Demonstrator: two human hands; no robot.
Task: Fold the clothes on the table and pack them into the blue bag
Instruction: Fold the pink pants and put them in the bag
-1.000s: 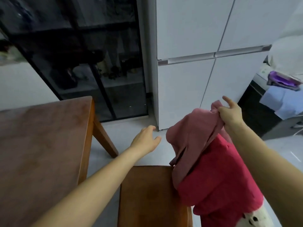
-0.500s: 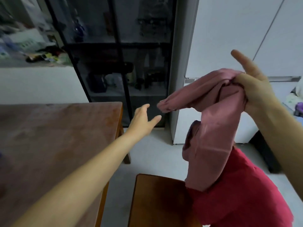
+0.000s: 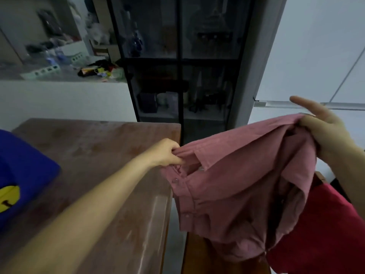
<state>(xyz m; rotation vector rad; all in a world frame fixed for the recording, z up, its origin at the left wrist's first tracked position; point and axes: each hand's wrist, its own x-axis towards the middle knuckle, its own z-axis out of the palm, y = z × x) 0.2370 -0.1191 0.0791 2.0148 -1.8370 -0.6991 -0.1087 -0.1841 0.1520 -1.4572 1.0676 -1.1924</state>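
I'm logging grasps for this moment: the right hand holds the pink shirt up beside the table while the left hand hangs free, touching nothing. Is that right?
Not quite. The head view shows that the left hand is not free: it pinches the pink shirt near its collar and button placket. The rest stands: the right hand holds the shirt up beside the table.

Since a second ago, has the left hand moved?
Yes. The left hand came leftward, from over the floor beyond the table to its right edge, where it pinches the pink shirt.
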